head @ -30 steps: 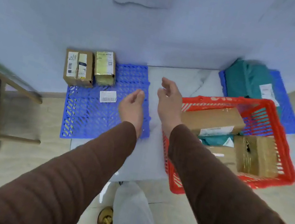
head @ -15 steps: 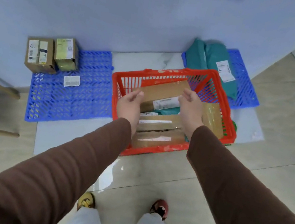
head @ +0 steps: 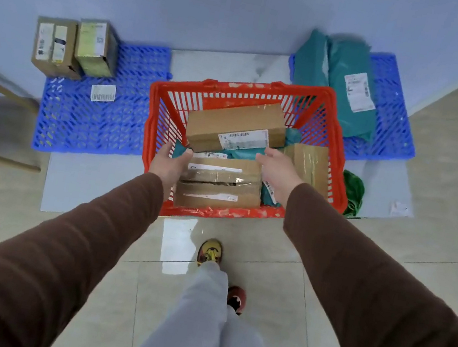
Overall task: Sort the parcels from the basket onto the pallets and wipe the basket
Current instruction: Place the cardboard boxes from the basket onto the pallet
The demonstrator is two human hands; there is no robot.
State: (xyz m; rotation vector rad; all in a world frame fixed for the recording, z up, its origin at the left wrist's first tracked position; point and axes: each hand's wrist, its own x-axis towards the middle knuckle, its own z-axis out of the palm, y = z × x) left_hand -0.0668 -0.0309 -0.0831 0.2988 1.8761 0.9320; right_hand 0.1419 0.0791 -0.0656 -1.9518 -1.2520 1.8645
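Both hands were spread open, holding nothing: left hand (head: 169,162) and right hand (head: 277,173) hovered either side of the top cardboard parcel (head: 236,127) in the red basket (head: 152,117) (still pretty full). That basket sat between the two blue pallets (head: 92,125).

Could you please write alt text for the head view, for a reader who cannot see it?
Both hands, left and right, reach open into a red basket of cardboard boxes and teal bags. It stands between two blue pallets: the left one holds two boxes, the right one teal bags.
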